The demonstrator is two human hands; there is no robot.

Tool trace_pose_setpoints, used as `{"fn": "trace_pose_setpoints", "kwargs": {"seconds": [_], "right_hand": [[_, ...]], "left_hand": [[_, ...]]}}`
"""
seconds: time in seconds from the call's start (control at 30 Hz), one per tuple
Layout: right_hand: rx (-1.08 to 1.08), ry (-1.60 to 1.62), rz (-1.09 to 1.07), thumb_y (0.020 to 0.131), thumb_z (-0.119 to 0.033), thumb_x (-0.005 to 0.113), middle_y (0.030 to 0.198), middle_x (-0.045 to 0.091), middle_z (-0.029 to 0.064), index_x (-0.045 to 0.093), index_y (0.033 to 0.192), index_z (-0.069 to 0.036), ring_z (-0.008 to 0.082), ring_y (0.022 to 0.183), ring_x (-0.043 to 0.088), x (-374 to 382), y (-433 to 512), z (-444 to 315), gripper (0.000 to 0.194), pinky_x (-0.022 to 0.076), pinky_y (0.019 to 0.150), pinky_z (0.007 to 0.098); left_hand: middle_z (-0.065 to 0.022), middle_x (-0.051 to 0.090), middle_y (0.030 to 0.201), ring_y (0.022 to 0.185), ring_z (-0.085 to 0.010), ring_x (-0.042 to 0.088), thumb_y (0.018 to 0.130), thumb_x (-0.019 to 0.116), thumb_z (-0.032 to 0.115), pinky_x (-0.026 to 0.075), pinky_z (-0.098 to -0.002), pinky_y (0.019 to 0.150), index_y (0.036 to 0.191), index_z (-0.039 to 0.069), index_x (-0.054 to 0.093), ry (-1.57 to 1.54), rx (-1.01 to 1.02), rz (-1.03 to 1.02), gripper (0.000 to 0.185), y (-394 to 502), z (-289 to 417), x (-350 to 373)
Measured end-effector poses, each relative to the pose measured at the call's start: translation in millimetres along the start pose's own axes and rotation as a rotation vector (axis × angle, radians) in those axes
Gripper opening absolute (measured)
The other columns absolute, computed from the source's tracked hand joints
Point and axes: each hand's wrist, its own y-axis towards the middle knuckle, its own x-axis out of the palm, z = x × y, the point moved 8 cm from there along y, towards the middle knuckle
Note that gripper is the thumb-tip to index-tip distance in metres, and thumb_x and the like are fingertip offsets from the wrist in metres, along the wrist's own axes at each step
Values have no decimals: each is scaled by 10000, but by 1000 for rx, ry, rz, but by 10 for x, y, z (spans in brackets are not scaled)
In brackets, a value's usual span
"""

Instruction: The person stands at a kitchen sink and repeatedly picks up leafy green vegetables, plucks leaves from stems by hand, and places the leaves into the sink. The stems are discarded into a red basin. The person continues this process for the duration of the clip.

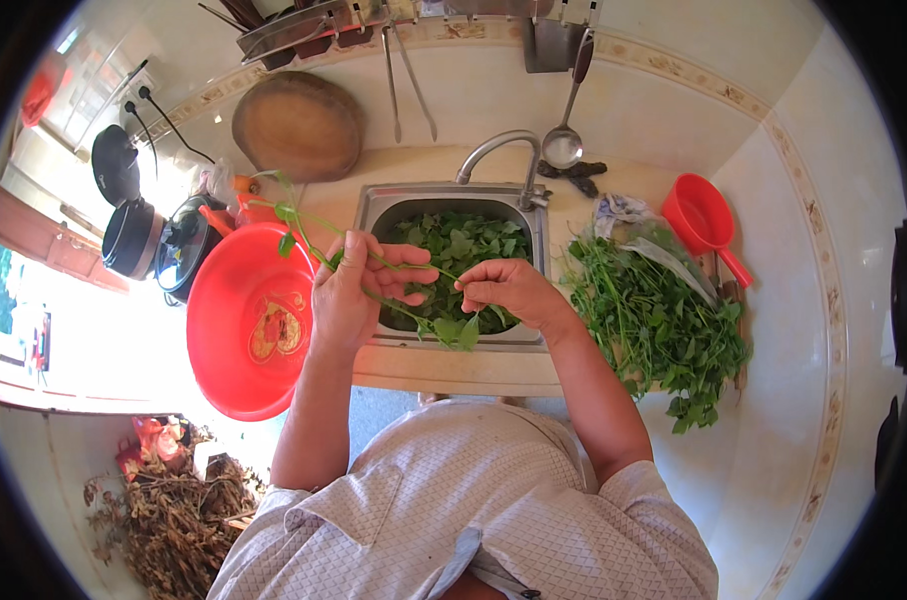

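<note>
Over the steel sink (453, 346) my left hand (356, 289) holds a long green leafy stem (315, 251) across the palm, under the thumb, with its fingers spread. My right hand (510, 292) pinches a thin stretch of stem between thumb and fingertips, to the right of the left hand. A few leaves (453, 330) dangle below, between the two hands. Below them, picked green leaves (461, 240) fill much of the sink basin. To the right of the sink lies a large heap of leafy stems (648, 315), partly in a clear plastic bag (671, 262).
A red plastic basin (228, 322) stands left of the sink, near a lidded black pot (187, 240). The curved faucet (498, 139) arches over the sink's back. A red dipper (701, 217) sits at right. A round wooden chopping board (300, 124) leans on the wall.
</note>
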Motion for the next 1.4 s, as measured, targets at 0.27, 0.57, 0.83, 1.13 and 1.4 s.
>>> {"fn": "trace_pose_setpoints", "kwargs": {"seconds": [0.27,0.57,0.83,1.13,1.4], "right_hand": [[-64,-179,55,930,-134,638,926,740,66,702,1111,13,111,848,673,-85,-93,-127,241,526,787,251],[-84,-416,168,903,-147,634,880,725,55,714,1068,0,117,795,657,-95,-112,-199,235,520,746,267],[-196,-538,340,878,-147,646,826,691,63,694,1006,19,139,751,626,-118,-93,-217,214,511,706,303],[-125,63,419,908,-113,578,816,672,68,653,905,18,195,712,638,-184,149,283,151,516,672,322],[-126,-21,374,967,-123,575,858,687,60,660,984,-7,184,825,691,-146,141,353,145,523,713,307]], "left_hand": [[-224,690,976,894,-371,735,1112,349,373,616,-459,763,971,8,497,142,131,48,418,-71,124,-23],[-217,680,951,860,-338,731,1113,358,349,623,-434,767,983,-34,520,181,216,41,436,-111,168,-40],[-198,677,927,825,-325,726,1116,356,314,624,-432,749,955,-16,508,212,269,52,397,-129,163,-66],[-187,668,905,816,-330,727,1117,349,324,626,-442,738,962,-12,498,149,253,139,399,-49,117,-101],[-190,673,913,822,-368,722,1112,363,312,620,-500,731,957,34,474,103,211,194,337,-56,133,-137]]}}
